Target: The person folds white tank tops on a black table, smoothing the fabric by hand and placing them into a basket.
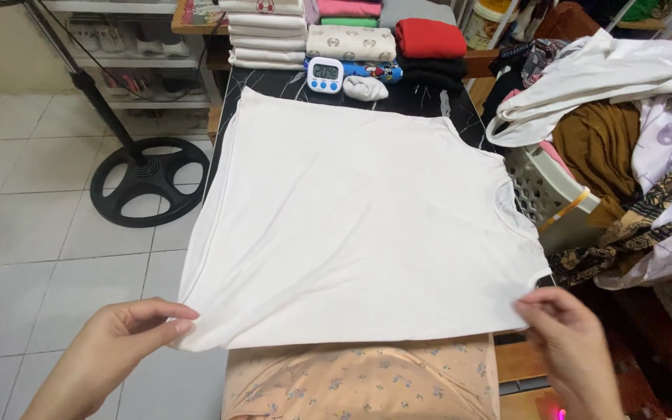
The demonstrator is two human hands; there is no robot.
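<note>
A white sleeveless shirt (359,218) lies spread flat over a dark table (274,84), its neck opening toward the right. My left hand (122,334) pinches the shirt's near left corner, which hangs past the table edge. My right hand (573,334) pinches the near right corner by the armhole. A peach floral cloth (359,381) shows beneath the shirt's near edge.
Folded clothes (351,43) are stacked at the table's far end, with a small digital timer (325,75) and rolled socks (365,88) in front. A white laundry basket (542,190) heaped with clothes stands on the right. A black fan base (149,179) sits on the tiled floor at left.
</note>
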